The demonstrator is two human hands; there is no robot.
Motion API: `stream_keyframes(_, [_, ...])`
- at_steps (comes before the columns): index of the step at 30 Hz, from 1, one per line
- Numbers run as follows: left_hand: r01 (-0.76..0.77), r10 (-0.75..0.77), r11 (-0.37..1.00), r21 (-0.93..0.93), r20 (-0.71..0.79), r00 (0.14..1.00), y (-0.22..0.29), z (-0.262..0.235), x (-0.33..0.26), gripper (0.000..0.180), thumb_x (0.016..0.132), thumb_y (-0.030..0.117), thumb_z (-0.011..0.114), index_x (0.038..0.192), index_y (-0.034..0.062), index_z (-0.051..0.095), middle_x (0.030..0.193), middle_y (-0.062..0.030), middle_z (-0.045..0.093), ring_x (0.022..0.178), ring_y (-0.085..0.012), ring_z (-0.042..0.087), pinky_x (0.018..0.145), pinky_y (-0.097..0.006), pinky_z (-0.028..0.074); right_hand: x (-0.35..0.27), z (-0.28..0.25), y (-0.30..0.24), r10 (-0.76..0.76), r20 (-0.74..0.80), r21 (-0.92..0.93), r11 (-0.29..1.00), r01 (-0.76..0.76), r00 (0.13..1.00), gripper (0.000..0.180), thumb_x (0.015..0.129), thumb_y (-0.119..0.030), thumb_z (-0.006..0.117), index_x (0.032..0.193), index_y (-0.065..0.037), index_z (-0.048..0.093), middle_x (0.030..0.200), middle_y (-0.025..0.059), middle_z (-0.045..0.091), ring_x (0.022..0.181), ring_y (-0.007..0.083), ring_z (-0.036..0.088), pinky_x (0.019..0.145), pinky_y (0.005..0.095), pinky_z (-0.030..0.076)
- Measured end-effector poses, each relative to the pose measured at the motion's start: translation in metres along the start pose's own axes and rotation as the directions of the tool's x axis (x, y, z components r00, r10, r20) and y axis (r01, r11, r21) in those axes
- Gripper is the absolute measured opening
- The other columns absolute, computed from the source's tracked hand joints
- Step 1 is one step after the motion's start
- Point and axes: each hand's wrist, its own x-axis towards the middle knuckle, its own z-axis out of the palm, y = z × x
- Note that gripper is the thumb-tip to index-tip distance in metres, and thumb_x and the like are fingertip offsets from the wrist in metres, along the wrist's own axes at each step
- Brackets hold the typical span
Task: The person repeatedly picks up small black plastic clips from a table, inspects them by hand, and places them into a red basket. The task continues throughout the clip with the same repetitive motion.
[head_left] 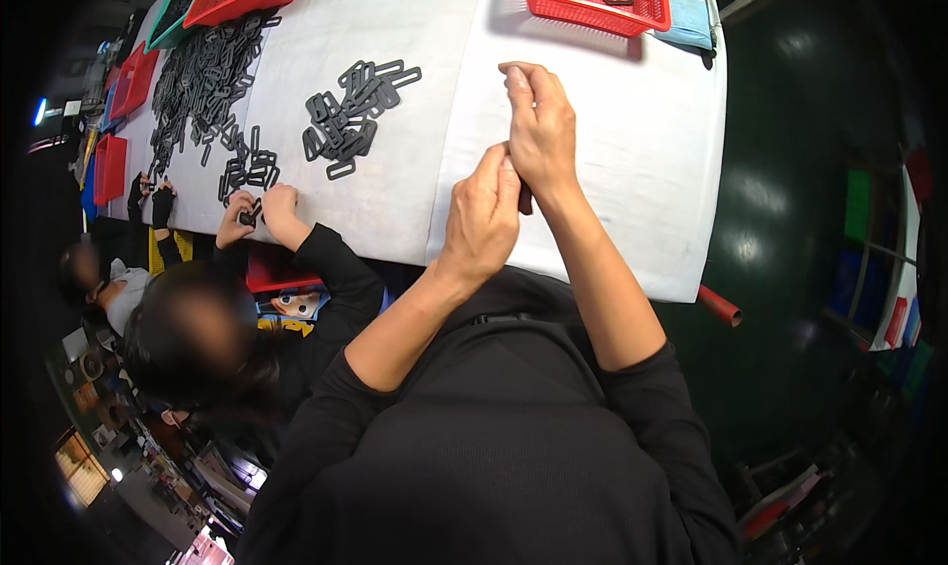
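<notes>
Small dark part [525,200] pinched between both hands above white table edge, mostly hidden.

Bright overhead light, dark vignetted fisheye edges, glare on floor [790,200].

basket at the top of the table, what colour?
Red, a mesh-sided basket; it shows best in the head view.

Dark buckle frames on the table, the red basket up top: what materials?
Buckle frames: likely moulded plastic, dark grey and matte; identical flat shapes, no metallic glint. Red basket: plastic, moulded lattice walls, slight sheen. Table cover: looks like white cloth or sheet, with a seam line.
</notes>
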Motion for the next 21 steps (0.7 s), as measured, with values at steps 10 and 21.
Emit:
stream_keyframes(10, [-0.047,0.095,0.952,0.303,-0.145,0.985,-0.005,-0.002,-0.017,0.022,0.091,0.012,0.038,0.099,-0.0034,0.052,0.056,-0.0165,0.053,0.050,-0.0328,0.055,0.048,-0.040,0.039,0.034,0.018,0.039,0.174,-0.010,-0.084,0.981,-0.174,0.985,0.034,0.093,-0.029,0.042,0.095,0.000,0.061,0.089,0.0100,0.061,0.081,0.0174,0.058,0.074,0.0307,0.045])
stream_keyframes(21, [-0.021,0.020,0.998,0.051,0.034,0.999,0.008,0.010,-0.016,0.021,0.090,0.009,0.037,0.099,-0.0037,0.051,0.058,-0.0149,0.054,0.050,-0.0272,0.055,0.050,-0.036,0.041,0.064,0.025,-0.038,-0.023,-0.140,0.561,0.822,0.099,0.990,0.039,0.095,-0.034,0.036,0.100,0.001,0.054,0.088,0.0097,0.056,0.076,0.0162,0.060,0.064,0.0265,0.050])
